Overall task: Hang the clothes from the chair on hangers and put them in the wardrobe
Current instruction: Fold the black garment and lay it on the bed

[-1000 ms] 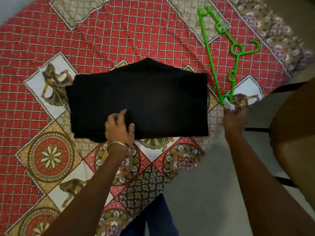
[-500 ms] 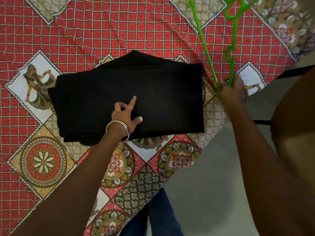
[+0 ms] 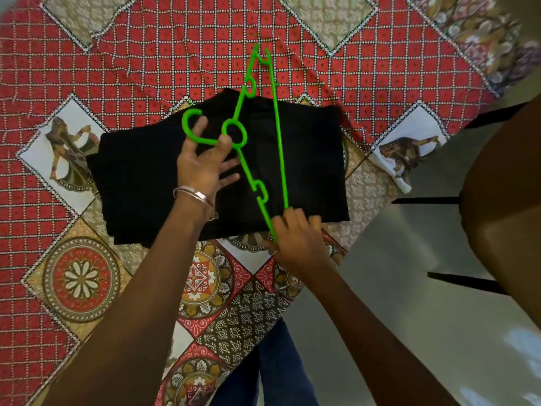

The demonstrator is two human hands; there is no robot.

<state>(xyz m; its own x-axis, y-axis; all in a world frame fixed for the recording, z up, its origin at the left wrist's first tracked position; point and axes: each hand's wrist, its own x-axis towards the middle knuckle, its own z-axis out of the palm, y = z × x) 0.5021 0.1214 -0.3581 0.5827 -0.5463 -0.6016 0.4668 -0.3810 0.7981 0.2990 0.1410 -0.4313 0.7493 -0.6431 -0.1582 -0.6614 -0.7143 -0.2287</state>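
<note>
Two hands on one green hanger (image 3: 280, 148), held flat above a folded black garment (image 3: 152, 183). Left hand (image 3: 202, 168) w/ bangle (image 3: 191, 193) on wrist: thumb and forefinger pinch the hanger's hook stem next to the round ring, hook curling out to the left over the index finger; other fingers spread straight over the cloth. Right hand (image 3: 295, 238) grips the near tip of the hanger, where the straight bar and the notched arm meet; fingers curled round it, clamped. Hanger's far tip points away from the person, past the garment's far edge and over the red check part of the bedspread (image 3: 175, 54).

Black garment lies folded, roughly rectangular, on the bedspread near its near-right corner; its near edge sits just short of the bed's near edge, its right edge close to the bed's right edge. Can't tell what type of garment. Bedspread is patchwork print: red squares, round floral medallions, white panels w/ a dancer figure at left and an animal figure at right.

Brown chair (image 3: 503, 183) w/ dark legs stands off the bed's right edge on grey floor (image 3: 409, 288). Person's blue trousers (image 3: 275, 364) show below, betw. the forearms.
</note>
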